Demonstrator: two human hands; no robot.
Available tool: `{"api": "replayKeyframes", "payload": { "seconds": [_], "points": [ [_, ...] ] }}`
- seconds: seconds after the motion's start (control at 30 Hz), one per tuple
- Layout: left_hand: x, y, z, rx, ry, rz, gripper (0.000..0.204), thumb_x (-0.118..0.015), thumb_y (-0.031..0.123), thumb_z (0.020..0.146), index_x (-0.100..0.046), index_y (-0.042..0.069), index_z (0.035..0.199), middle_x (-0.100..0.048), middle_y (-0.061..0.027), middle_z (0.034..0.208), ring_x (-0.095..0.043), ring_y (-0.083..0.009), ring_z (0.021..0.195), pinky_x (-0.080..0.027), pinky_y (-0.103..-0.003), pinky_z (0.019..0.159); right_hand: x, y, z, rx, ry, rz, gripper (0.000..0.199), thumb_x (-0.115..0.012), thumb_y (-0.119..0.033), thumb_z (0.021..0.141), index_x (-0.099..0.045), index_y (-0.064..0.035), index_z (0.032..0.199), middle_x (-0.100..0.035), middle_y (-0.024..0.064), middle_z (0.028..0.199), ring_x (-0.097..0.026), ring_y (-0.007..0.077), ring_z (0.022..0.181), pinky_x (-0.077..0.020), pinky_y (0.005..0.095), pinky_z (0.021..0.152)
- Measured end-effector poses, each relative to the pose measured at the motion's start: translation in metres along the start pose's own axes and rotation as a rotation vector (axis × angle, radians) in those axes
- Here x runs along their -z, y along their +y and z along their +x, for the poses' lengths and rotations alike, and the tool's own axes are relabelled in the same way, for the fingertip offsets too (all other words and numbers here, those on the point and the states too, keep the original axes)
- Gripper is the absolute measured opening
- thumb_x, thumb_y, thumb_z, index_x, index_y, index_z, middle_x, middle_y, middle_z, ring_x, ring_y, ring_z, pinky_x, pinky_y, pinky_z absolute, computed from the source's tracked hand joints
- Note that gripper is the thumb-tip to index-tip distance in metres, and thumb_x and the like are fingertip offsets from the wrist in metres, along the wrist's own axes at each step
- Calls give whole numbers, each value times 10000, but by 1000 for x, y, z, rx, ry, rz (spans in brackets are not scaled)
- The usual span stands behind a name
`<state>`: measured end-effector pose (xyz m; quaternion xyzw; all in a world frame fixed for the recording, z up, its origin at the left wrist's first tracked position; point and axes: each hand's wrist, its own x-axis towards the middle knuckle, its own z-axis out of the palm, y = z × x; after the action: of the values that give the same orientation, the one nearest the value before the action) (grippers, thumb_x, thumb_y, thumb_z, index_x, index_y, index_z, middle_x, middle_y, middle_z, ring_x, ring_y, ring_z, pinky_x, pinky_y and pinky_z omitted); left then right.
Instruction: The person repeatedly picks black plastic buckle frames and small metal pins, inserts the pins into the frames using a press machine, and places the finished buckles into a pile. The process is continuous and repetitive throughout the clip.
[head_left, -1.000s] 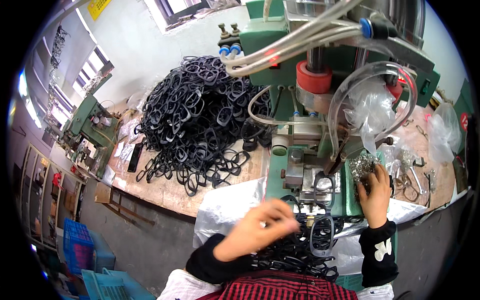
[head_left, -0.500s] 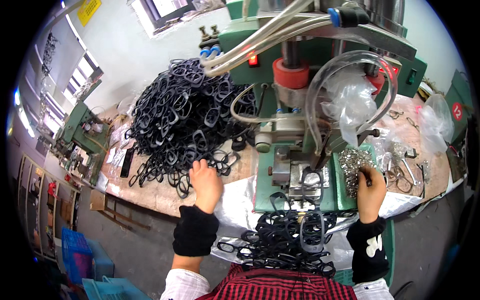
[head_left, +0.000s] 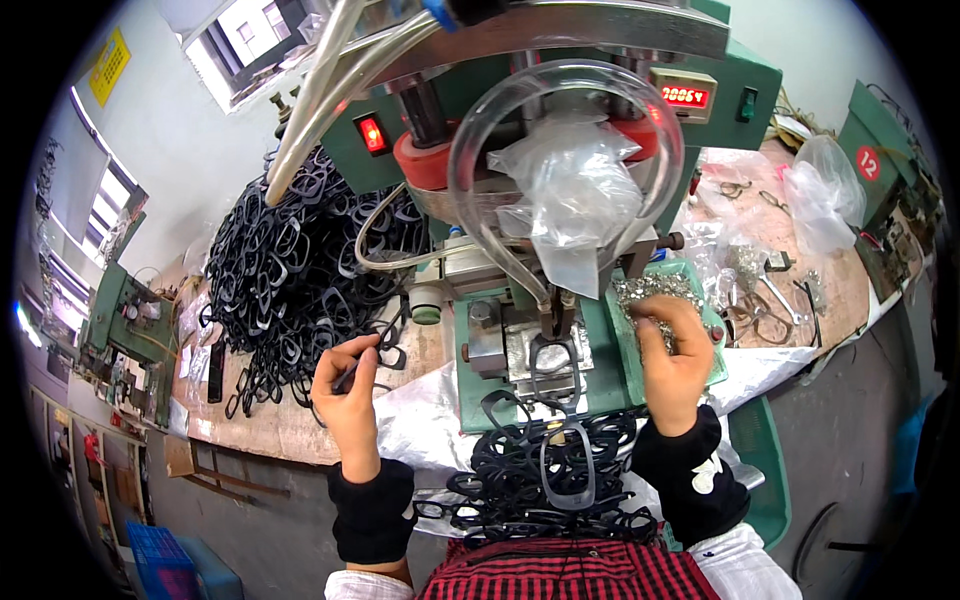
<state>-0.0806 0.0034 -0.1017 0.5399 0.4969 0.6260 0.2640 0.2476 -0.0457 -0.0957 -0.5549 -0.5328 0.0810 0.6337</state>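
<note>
My left hand (head_left: 347, 400) is closed in a pinch on a black eyeglass frame (head_left: 392, 354), beside the big pile of dark frames (head_left: 300, 250). My right hand (head_left: 676, 365) bends its fingers over the small shiny metal parts (head_left: 655, 292) in a green tray (head_left: 632, 385); its thumb and fingertips come close together, and any part between them is too small to make out. Between my hands, a dark grey eyeglass frame (head_left: 568, 499) stands upright at the press fixture (head_left: 518, 352), its upper rim under the tool and its lower rim towards me.
More black frames (head_left: 500, 465) are heaped in front of me. A green press (head_left: 735, 75) with a clear looped hose (head_left: 465, 150) and a plastic bag (head_left: 575, 190) rises above the fixture. A wrench (head_left: 783, 298) lies at right; a green basket (head_left: 762, 470) is below it.
My view has shifted to the right and nearer the press. My left hand has drawn back from the pile with a frame in its fingers. My right hand stays at the metal parts.
</note>
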Motion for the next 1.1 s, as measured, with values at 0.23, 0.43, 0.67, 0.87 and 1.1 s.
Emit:
{"api": "replayKeyframes", "payload": {
  "seconds": [0.23, 0.43, 0.67, 0.87, 1.1],
  "points": [
    [-26, 52, 6, -267, 110, -66, 295, -599, 32, 959, -463, 59, 698, -701, -148, 719, -624, -148, 645, -449, -280, 693, -39, -33, -6, -280, -85, 526, 321, -680, 43, 861, -560, 36, 1159, -694, 91, 1040, -652, 135, 968, -499, 259, 862],
    [-69, 156, 18, -512, -212, -15, 335, -675, -96, 813, -465, 32, 585, -644, -119, 608, -679, -189, 571, -501, -267, 542, -45, -45, -12, -495, -159, 846, 416, -692, 47, 880, -508, 45, 1252, -687, 125, 1154, -638, 125, 1015, -488, 244, 903],
    [-69, 154, 6, -914, -423, 334, 241, -733, -66, 713, -551, 49, 602, -653, -100, 634, -619, -205, 495, -461, -288, 465, -21, -79, -12, -323, -248, 570, 524, -622, 40, 899, -452, 36, 1395, -635, 170, 1273, -634, 207, 1157, -462, 309, 1020],
    [-95, 135, -53, -1312, -548, 445, 129, -777, 94, 741, -651, 66, 736, -672, -70, 804, -555, -176, 620, -500, -269, 516, 35, 26, -19, 18, -125, -850, 247, -726, -96, 773, -701, -50, 1015, -592, 233, 1251, -476, 439, 1294, -413, 507, 1045],
    [-101, 113, -65, -1357, -478, 513, 153, -761, 88, 752, -617, 62, 706, -687, -78, 791, -536, -165, 599, -459, -256, 494, 45, 55, -7, 2, -56, -584, 120, -751, -81, 756, -717, -31, 861, -651, 181, 1096, -576, 395, 1117, -464, 455, 944]
  ]
}}
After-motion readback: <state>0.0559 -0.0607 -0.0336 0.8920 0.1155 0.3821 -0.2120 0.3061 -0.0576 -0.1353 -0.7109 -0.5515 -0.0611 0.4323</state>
